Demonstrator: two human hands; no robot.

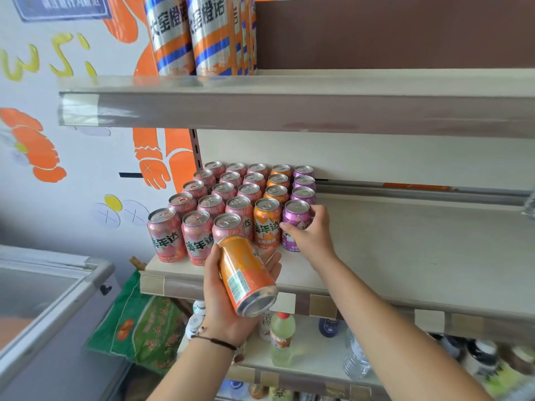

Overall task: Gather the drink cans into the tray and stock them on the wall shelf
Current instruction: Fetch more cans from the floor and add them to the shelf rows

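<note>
Now — orange can (246, 274) inside left grip (223, 293).

A green sack (142, 331) beside a chest freezer (52, 308).

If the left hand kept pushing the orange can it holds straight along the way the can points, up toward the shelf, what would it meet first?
Probably the front pink can of the third column: the top of the held orange can in the left hand already overlaps it in the head view. Depth is unclear, so contact can't be confirmed.
</note>
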